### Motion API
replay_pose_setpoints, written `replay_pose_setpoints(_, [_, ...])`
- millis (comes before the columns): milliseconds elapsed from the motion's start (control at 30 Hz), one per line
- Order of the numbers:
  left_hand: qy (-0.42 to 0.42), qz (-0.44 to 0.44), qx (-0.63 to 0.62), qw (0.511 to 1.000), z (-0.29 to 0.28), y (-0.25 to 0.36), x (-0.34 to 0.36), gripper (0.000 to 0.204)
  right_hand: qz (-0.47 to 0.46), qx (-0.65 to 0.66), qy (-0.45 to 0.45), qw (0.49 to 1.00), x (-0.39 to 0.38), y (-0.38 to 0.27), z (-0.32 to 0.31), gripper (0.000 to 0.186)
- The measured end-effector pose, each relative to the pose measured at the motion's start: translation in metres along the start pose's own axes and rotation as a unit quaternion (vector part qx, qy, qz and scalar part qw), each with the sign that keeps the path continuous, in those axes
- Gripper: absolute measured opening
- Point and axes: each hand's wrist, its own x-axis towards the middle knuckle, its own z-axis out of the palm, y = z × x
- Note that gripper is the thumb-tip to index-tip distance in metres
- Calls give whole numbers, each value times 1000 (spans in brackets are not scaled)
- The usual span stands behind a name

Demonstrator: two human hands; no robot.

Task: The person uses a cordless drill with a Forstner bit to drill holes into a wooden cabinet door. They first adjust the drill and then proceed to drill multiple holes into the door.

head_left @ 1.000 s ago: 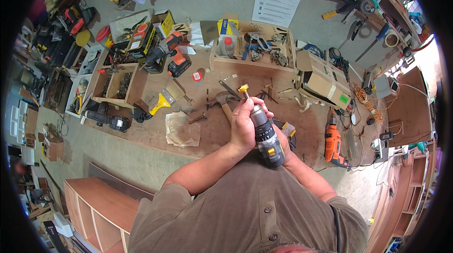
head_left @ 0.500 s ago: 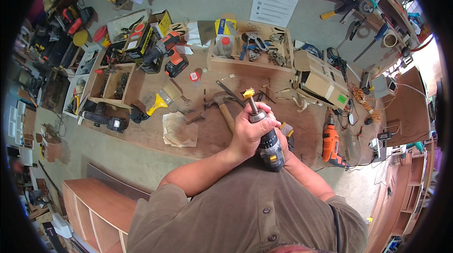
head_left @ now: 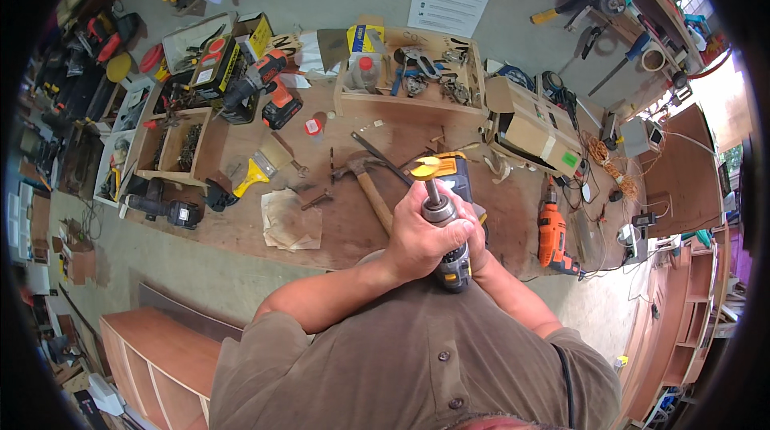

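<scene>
A black and silver cordless drill (head_left: 454, 272) is held between both my hands in front of my chest, its yellow cutter bit (head_left: 425, 169) pointing up toward the camera. My left hand (head_left: 413, 237) is closed around the chuck end, thumb across its front. My right hand (head_left: 475, 237) grips the drill from the right side, partly hidden behind it. A yellow-and-black battery base (head_left: 453, 165) shows beyond the bit. Just left of the drill, on the wooden bench (head_left: 208, 229), are a claw hammer (head_left: 371, 197), a square of stained paper (head_left: 285, 221) and a yellow-handled brush (head_left: 253, 173).
An orange corded drill (head_left: 552, 233) lies at right among cords and coiled rope (head_left: 609, 165). An open cardboard box (head_left: 533, 129), wooden tool trays (head_left: 409, 105) and an orange cordless drill (head_left: 281, 101) stand toward the back. A wooden cabinet (head_left: 160, 334) is at lower left.
My hands have tilted the drill so its bit points more toward the camera, and its battery base has come into view behind it. My left thumb has shifted across the chuck's front.
</scene>
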Motion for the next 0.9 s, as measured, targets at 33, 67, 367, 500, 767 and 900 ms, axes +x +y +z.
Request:
replay_pose_setpoints(33, [-4,4,54,999,-6,-4,1,35,-8,-32,-14,999,0,2,-6,45])
replay_pose_setpoints(67, [-4,-2,37,999,-5,-4,1,36,-16,-62,-28,998,1,0,-8,46])
replay_pose_setpoints(367, [3,-21,16,1000,-3,-3,1,39,85,161,12,983,-2,-7,5,39])
replay_pose_setpoints(500, [4,-25,20,999,-3,-1,0,39,-27,-16,-8,999,-1,-3,0,38])
replay_pose_setpoints(767, [-17,-13,15,1000,4,2,-6,51,-39,-12,-16,999,8,-14,-2,48])
replay_pose_setpoints(900, [-17,52,-19,998,11,-4,-6,59,8,34,-5,999,5,-14,0,51])
